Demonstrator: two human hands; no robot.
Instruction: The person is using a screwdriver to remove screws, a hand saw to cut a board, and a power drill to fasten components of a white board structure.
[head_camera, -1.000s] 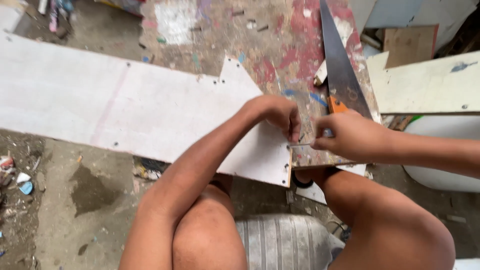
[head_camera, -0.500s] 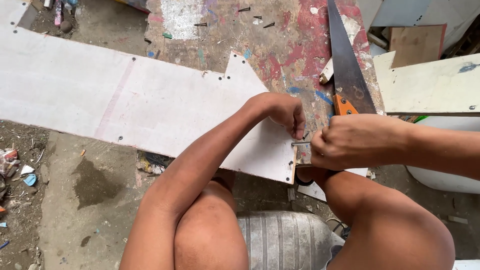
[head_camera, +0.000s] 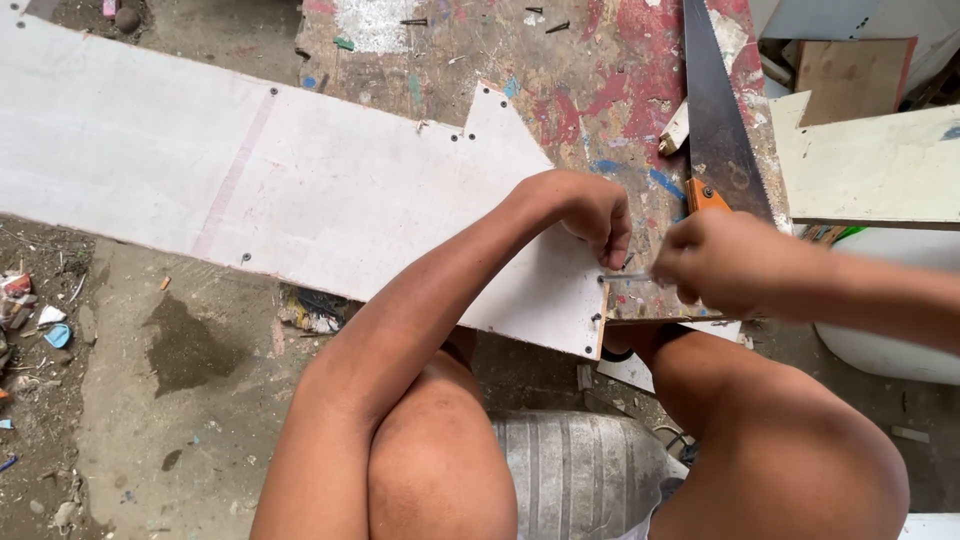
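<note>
At the far left, bits of litter (head_camera: 40, 320) lie on the dirt floor (head_camera: 150, 400). A long white board (head_camera: 250, 190) stretches from the upper left corner down toward the middle, its right end resting on a paint-stained worktop (head_camera: 590, 90); small screws dot its edges. The left hand (head_camera: 585, 210) rests on the board's right end, fingers (head_camera: 615, 235) curled down at the edge, pinching close to a thin metal piece, probably a nail or screw (head_camera: 625, 277), that lies level at the board's end; whether they actually grip it cannot be told. Just to the right, the right hand (head_camera: 720, 262) is closed in a loose fist around the other end of that thin piece, which is blurred. Behind the right hand, a handsaw (head_camera: 715, 120) with an orange handle lies on the worktop, blade pointing away. Loose screws (head_camera: 540, 18) sit at the worktop's far edge. Further right, a pale board (head_camera: 870, 165) lies beside the worktop, and a white tub (head_camera: 880, 350) stands below it. The person's knees fill the bottom of the view.
</note>
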